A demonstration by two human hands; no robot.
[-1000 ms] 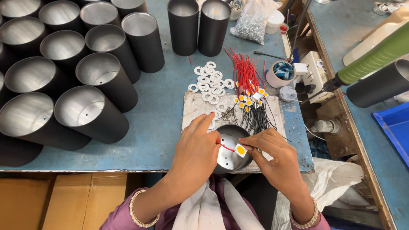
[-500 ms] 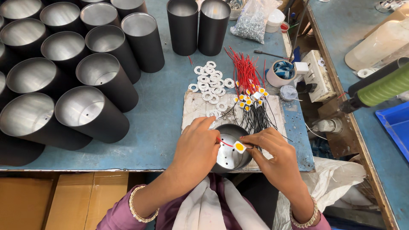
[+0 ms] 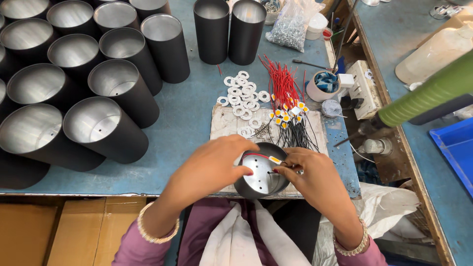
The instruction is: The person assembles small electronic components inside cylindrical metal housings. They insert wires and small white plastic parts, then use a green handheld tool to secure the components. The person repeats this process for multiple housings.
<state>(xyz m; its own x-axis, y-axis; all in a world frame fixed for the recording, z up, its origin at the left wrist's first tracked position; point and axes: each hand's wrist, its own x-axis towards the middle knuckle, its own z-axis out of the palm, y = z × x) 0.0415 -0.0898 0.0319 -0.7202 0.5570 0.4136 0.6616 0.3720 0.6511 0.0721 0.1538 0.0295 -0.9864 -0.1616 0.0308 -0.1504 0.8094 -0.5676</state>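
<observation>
Black metal cylinder housing lies tilted at the near table edge on a worn cardboard pad, open end up toward the camera, silver perforated plate showing inside; left hand curls over its left rim, fingers bent and gripping the housing, thumb tip on the inner plate; right hand sits at the right rim, thumb and forefinger pinched on a small yellow LED chip with a red wire trailing across the plate and a black lead beside it; other right fingers folded loosely; both wrists wear beaded bracelets, sleeves purple.

Just beyond the housing on the pad: a bunch of LED chips with red and black leads, red ends fanned away from the person, black ends toward them; left of that a scatter of white plastic rings on the blue table; far left, many empty black cylinder housings stand upright, packed close, silver insides; two more upright near the far edge; clear bag of screws beside them; small white tub of blue parts and a white power strip at the right; green-gripped tool slants in from the right edge, above a blue bin; white cloth on the lap.
</observation>
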